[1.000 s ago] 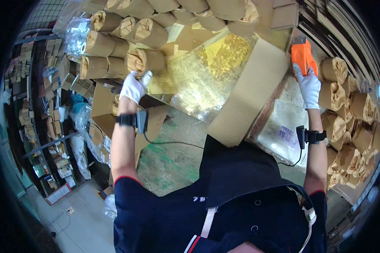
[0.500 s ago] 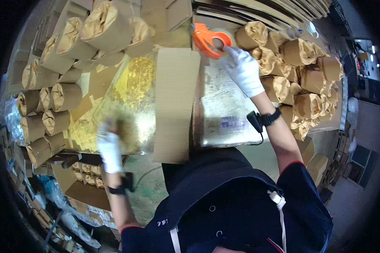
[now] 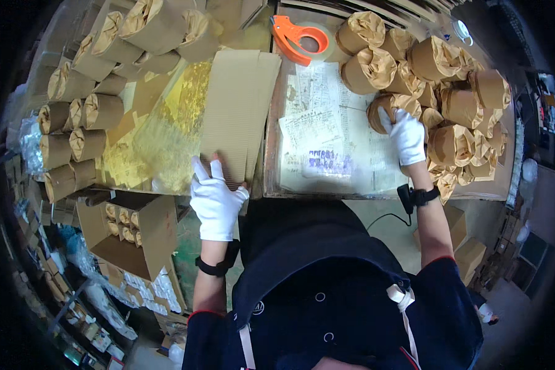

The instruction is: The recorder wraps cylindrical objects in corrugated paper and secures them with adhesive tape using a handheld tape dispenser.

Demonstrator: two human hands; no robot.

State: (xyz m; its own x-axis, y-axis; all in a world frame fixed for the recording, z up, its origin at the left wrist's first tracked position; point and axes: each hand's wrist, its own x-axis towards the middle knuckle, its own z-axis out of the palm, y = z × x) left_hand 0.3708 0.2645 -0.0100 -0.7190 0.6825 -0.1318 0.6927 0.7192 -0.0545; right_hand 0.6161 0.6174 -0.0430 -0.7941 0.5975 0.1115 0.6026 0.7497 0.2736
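Worktop: it runs across in front of the person, with a wooden seam (image 3: 272, 172) between its two halves; anything pushed over the near edge has a clear drop.
Right packs: a crowd of paper-wrapped cylinders (image 3: 453, 108), leaning on one another, the nearest close to the near edge; a knock from the right forearm could set one rolling off.
Left packs: more of them, stacked on their sides (image 3: 92, 145); I'd guess a bump low in the pile would bring down the upper ones.
Carton: open, below the worktop at the left (image 3: 157, 231), small wrapped bundles (image 3: 124, 217) inside; a falling pack might crush those.
Card: ribbed strips (image 3: 237, 105) lying just left of the seam, not quite squared up; a one-sided pull could skew them further.
Left hand: fingers spread at the card's near end (image 3: 217, 200), touching it; whether it pinches, I cannot tell.
Right hand: thumb and fingers set at one pack (image 3: 396, 100) on the crowd's left side (image 3: 407, 135); how firmly they close, I cannot tell. A loose hold could crumple the paper or let it slip.
Tape dispenser: orange, lying unheld beyond the papers (image 3: 314, 123), near the packs (image 3: 285, 38).
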